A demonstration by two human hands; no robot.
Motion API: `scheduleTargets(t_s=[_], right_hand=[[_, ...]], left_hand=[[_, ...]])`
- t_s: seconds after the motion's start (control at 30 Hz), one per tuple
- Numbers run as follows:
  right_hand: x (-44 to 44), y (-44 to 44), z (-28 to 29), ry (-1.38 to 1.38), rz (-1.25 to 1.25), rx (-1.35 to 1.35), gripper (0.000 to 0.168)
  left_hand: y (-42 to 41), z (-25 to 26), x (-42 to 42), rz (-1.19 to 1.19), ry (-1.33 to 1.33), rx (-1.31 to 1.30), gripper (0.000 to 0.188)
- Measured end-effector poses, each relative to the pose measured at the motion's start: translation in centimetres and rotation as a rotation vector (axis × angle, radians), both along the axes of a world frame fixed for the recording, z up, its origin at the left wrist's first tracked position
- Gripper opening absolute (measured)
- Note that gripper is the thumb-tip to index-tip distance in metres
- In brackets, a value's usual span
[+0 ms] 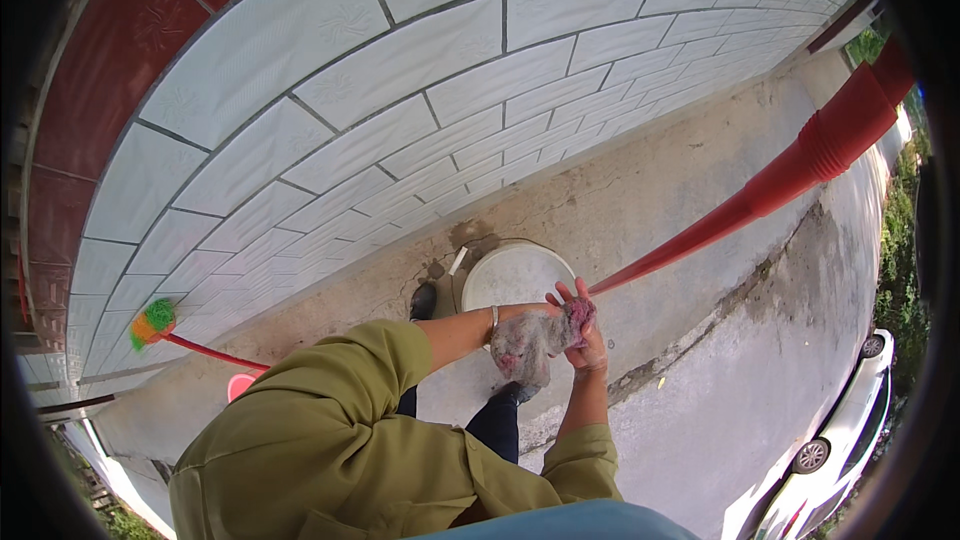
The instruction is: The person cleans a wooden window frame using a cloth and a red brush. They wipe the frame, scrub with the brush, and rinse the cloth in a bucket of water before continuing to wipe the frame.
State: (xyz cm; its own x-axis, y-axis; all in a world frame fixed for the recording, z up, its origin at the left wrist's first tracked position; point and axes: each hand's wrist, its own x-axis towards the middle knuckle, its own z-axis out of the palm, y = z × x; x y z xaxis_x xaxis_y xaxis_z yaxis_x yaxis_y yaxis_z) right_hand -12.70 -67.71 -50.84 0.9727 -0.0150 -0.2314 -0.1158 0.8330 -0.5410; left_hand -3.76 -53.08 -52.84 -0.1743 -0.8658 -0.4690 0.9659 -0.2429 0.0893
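A wet-looking grey and pink cloth (pixel 525 349) hangs bunched between my hands, its loose part drooping toward my feet. My left hand (pixel 526 309), with a bracelet at the wrist, reaches across behind the cloth; its fingers are largely hidden. On the cloth's pinkish end, my right hand (pixel 591 352) is closed, with some fingertips showing above it. Below and beyond my hands stands a round white tub (pixel 517 245) on the concrete; whether its pale grey top is water or a lid is unclear. A long red pole (pixel 712 214) slants down to just beside my fingers, its lower end hidden there.
A white tiled wall (pixel 450 112) runs along the far side. A green and orange bristle head (pixel 154 321) on a red handle leans there. A pink container (pixel 240 386) shows past my sleeve. A small white strip (pixel 457 261) lies by the tub. At right stands a white car (pixel 832 450).
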Motion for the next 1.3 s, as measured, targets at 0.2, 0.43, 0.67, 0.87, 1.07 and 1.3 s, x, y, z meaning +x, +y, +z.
scheduleTargets(t_s=[0.2, 0.43, 0.67, 0.87, 1.07, 1.3], right_hand=[[0.7, -1.0, 2.7, 0.007, -0.096, -0.135, 0.039], [1.7, -1.4, 7.0, 0.249, -0.139, -0.303, 0.028], [3.4, 0.6, 9.2, 0.325, -0.135, -1.064, 0.019], [3.3, 2.5, 8.8, 0.363, -0.202, -1.374, 0.014], [2.6, 0.9, 5.2, 0.502, -0.395, -1.222, 0.023], [-0.3, -3.4, 14.5, 0.007, 0.006, -0.155, 0.079]], left_hand=[[-0.4, 4.0, 1.1, -0.110, -0.123, -0.070, 0.045], [-1.7, 6.5, 0.9, -0.245, -0.703, -0.008, 0.045], [-2.3, 11.5, 0.2, -0.353, -1.362, 0.260, 0.044], [-1.9, 8.6, -2.2, -0.170, -1.550, 0.300, 0.050], [-2.8, 7.8, -3.2, -0.141, -1.776, 0.344, 0.064], [-0.9, 14.5, 0.8, -0.158, -1.016, 0.062, 0.059]])
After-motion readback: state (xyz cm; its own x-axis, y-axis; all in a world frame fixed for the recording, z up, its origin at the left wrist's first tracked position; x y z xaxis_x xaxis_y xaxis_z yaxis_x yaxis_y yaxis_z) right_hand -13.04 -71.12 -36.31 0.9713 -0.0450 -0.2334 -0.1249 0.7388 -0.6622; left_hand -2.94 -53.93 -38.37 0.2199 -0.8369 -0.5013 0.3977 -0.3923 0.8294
